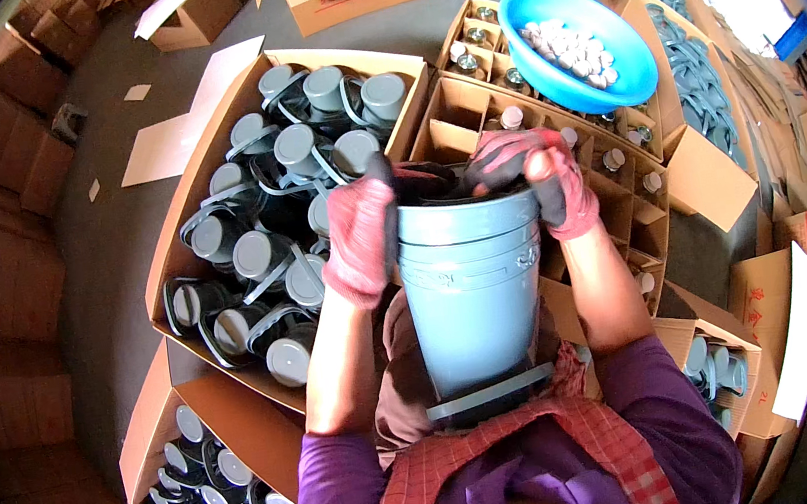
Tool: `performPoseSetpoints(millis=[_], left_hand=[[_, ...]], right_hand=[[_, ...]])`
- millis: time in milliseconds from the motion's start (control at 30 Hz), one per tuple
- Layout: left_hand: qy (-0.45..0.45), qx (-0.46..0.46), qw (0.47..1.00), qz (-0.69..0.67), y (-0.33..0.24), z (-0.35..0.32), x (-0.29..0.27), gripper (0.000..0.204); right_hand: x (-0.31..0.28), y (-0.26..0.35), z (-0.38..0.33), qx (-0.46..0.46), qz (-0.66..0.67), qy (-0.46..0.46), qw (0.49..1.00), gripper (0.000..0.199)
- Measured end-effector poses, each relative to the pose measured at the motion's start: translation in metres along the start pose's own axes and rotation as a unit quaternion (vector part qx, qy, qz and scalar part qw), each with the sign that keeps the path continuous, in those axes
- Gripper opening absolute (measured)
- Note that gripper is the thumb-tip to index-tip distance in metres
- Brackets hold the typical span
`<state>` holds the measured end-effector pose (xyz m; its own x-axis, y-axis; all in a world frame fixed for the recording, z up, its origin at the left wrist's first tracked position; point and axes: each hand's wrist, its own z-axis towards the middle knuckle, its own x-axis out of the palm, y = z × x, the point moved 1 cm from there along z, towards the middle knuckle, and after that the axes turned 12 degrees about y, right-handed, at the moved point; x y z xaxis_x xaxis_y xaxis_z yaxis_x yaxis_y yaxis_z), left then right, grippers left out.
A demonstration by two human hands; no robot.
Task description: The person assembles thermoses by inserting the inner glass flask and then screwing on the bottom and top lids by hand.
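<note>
Upright in front of my lap is a light blue flask casing (pixel 477 313), round and tapering toward its lower end, with raised bands near the rim. A grey handle strap (pixel 492 397) crosses its lower end, close to my apron. My left hand (pixel 361 232), in a pink glove with dark patches, is closed on the rim's left side. The right hand (pixel 541 180), gloved alike, grips the rim at the right, its fingers curled over the top. Dark material (pixel 425 181) shows at the casing's mouth between the hands; what it is I cannot make out.
At left stands a carton (pixel 162 292) of dark flasks with grey lids and handles; another (pixel 138 466) sits nearer. Beyond the casing is a divided carton (pixel 451 105) with capped bottle-like pieces. A blue basin (pixel 638 72) of small whitish pieces rests on it. Grey-blue parts (pixel 700 85) fill cartons at right.
</note>
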<state>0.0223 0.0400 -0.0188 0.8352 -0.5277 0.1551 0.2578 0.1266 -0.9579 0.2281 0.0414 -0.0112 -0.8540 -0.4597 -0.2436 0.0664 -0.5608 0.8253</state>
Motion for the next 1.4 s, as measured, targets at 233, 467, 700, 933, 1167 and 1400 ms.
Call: performPoseSetpoints(millis=[233, 467, 700, 933, 1167, 1400], left_hand=[[0.131, 0.087, 0.971, 0.180, -0.037, -0.003, -0.027, 0.057], [0.137, 0.185, 0.951, 0.204, -0.013, -0.007, -0.025, 0.062], [0.127, 0.158, 0.975, 0.091, 0.000, -0.013, -0.044, 0.053], [-0.116, 0.139, 0.983, 0.042, 0.063, 0.004, -0.004, 0.059], [-0.108, 0.029, 0.985, 0.133, 0.018, -0.008, -0.011, 0.056], [0.070, 0.170, 0.976, 0.119, -0.015, -0.010, -0.006, 0.058]], right_hand=[[-0.001, 0.009, 0.003, -0.023, -0.058, -0.041, 0.997, 0.066], [0.034, 0.080, 0.010, 0.133, -0.361, 0.059, 0.921, 0.054], [0.031, 0.065, 0.017, 0.058, -0.146, 0.066, 0.985, 0.049], [0.027, -0.087, -0.037, 0.001, 0.462, -0.133, 0.877, 0.071], [0.031, -0.068, -0.004, -0.051, 0.348, -0.057, 0.934, 0.075], [0.021, -0.022, -0.006, 0.040, 0.237, -0.086, 0.967, 0.081]])
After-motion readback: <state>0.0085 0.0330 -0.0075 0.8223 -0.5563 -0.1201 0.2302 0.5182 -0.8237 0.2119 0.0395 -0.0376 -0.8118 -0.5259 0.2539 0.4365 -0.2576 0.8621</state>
